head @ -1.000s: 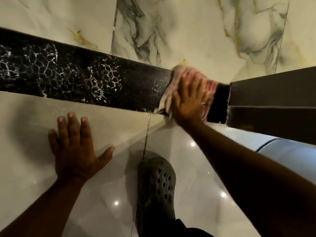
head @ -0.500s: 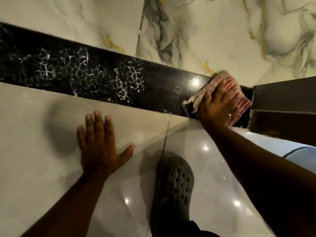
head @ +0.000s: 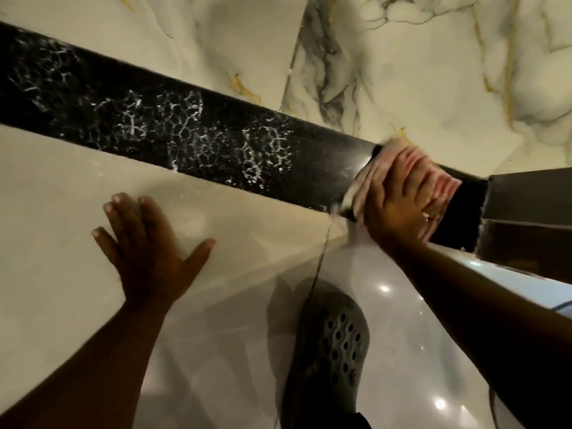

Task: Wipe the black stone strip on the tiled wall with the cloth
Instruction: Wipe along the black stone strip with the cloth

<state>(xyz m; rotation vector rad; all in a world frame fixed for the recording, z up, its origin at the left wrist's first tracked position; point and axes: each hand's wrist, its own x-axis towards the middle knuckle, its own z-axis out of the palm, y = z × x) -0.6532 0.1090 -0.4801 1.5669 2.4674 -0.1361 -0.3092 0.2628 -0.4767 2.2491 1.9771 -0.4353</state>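
A black stone strip [head: 192,131] runs slantwise across the tiled wall, from upper left down to the right. White web-like foam marks cover its left and middle parts. My right hand [head: 399,202] presses a pink striped cloth [head: 433,178] flat against the strip near its right end. The strip beside the cloth looks dark and glossy. My left hand [head: 145,252] rests flat on the pale tile below the strip, fingers spread, holding nothing.
Marbled white tiles with grey and gold veins [head: 387,66] lie above the strip. A dark box-like frame [head: 526,212] butts against the strip's right end. My foot in a grey perforated clog [head: 334,348] stands on the glossy floor [head: 216,351] below.
The view has drifted, so the strip and both hands sit further right in the frame. My right hand stays on the cloth at the strip's right end. The left hand remains flat on the tile.
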